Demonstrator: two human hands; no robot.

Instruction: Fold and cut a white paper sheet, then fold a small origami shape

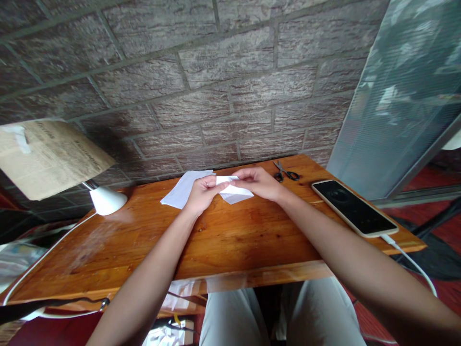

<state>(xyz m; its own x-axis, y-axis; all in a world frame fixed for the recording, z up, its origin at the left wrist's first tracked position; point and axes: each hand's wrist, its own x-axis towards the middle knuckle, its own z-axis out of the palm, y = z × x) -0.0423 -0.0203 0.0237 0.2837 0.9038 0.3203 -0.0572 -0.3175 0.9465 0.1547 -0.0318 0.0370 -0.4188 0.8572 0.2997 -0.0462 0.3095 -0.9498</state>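
- The left hand [202, 193] pinches the left end of a small white paper [235, 196], thumb on the near side; 1 finger wears a ring.
- The right hand [262, 183] pinches the same paper at its upper right, its thumb pointing towards the left thumb.
- The small white paper is between the 2 hands, above the far half of the wooden table [248, 240]; it is bent, with a lower flap hanging towards the person. Whether that flap touches the table, I cannot tell.
- Loose white sheets [182, 190] lie just beside the left hand, towards the wall [248, 101].
- Scissors [287, 172] with black handles lie near the right hand, blades slightly apart.
- A phone [355, 207] with a dark screen lies at the table's right side, a white cable [414, 264] plugged into its near end.
- A lamp [108, 201] with a white base and a printed paper shade [54, 156] stands at the left.
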